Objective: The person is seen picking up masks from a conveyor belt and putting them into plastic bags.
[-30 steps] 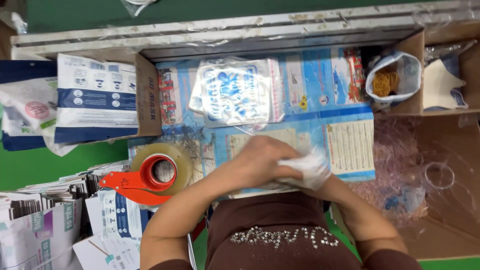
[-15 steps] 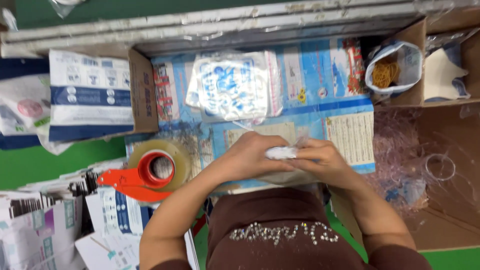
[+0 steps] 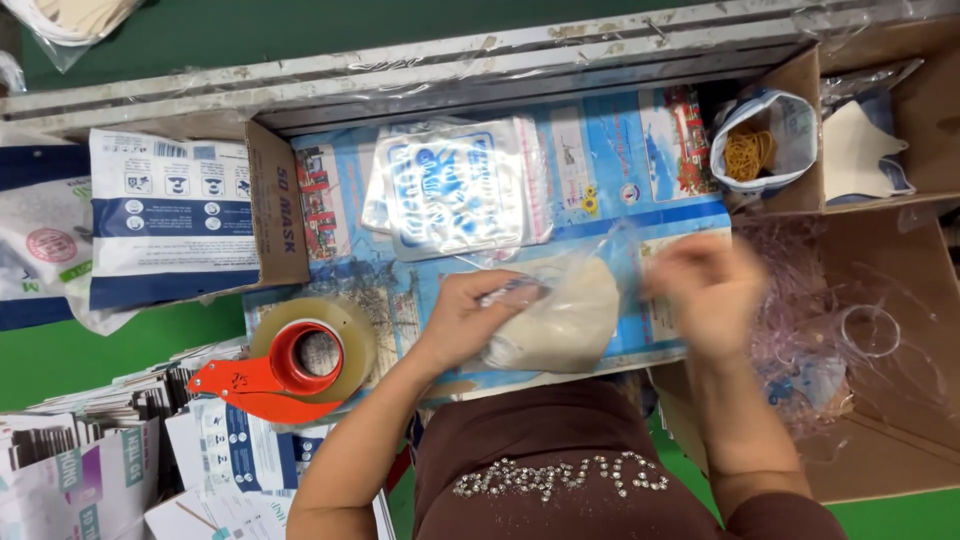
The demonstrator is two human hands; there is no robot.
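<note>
My left hand pinches the left end of a clear plastic bag holding something flat and cream-white, which lies on the blue printed work surface. To the right of the bag my right hand is blurred in motion, fingers apart, holding nothing I can make out. A stack of empty printed clear pouches lies just beyond the bag. A red tape dispenser with a roll of clear tape stands to the left of my left forearm.
A cardboard box of white and blue packets sits at the left. A small bag of rubber bands and a box with a white mask are at the back right. A large cardboard box with clear plastic stands at the right. Stacked leaflets lie at lower left.
Both hands were together over the bag a second ago. My right hand has since let go and swung right, while the left keeps hold of the bag's end.
</note>
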